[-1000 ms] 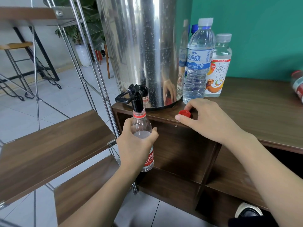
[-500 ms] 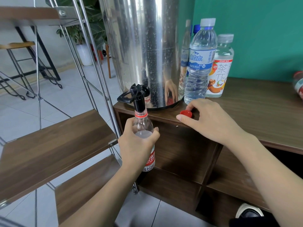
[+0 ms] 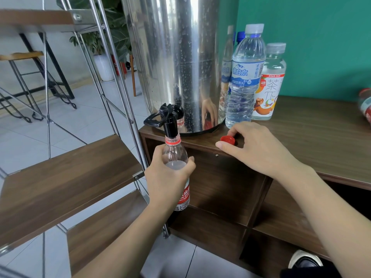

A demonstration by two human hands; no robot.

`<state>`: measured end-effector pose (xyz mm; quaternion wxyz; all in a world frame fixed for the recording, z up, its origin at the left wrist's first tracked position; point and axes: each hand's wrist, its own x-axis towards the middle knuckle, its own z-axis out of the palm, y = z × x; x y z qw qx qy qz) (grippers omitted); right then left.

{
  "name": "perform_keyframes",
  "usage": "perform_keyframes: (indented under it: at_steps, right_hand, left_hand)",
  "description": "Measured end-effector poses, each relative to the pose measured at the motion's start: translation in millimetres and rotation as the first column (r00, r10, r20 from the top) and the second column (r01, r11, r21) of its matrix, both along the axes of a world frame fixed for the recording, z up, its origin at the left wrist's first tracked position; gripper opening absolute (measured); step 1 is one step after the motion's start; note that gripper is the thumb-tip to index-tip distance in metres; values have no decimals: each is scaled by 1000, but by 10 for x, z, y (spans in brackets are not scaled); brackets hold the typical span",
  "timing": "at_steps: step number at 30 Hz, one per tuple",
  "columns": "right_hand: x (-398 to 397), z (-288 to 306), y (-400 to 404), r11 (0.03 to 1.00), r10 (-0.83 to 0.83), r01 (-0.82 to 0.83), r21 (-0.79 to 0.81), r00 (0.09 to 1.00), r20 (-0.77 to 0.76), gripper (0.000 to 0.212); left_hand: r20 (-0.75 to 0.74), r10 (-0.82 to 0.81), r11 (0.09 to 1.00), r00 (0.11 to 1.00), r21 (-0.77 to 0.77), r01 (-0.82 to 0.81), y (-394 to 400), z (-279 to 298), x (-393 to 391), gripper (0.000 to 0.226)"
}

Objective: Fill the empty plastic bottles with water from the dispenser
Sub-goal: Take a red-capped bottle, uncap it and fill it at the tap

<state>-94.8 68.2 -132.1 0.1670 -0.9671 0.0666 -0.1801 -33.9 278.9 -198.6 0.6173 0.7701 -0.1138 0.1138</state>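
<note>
Gripping a clear plastic bottle [image 3: 176,157] around its middle, the left hand [image 3: 167,180] is seen nearest the camera, fingers and thumb curled round the body just above the red label. The bottle is held upright in front of the cabinet, its open red-ringed neck set directly under the black spout of the tap [image 3: 170,125]. A water level is visible high in the bottle, at the shoulder, just above the grip. To the right, the right hand [image 3: 255,149] is rested on the front edge of the wooden tabletop [image 3: 321,141], its fingers curved over a red cap [image 3: 227,139] that lies on the wood; whether the cap is pinched or only touched cannot be told. Behind the tap, the steel dispenser [image 3: 180,63] is stood on the tabletop, beaded with droplets. Just beside it, to the right, a blue-labelled water bottle [image 3: 245,77] and a white-labelled tea bottle [image 3: 269,83] are stood upright, capped, against the green wall [image 3: 321,37].
</note>
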Motion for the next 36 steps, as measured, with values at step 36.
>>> perform_keyframes:
  at_steps: [36]
  right_hand:
    - [-22, -27, -11, 998, 61, -62, 28, 998, 33, 39]
  left_hand:
    - [-7, -2, 1000, 1000, 1, 2, 3, -1, 3, 37]
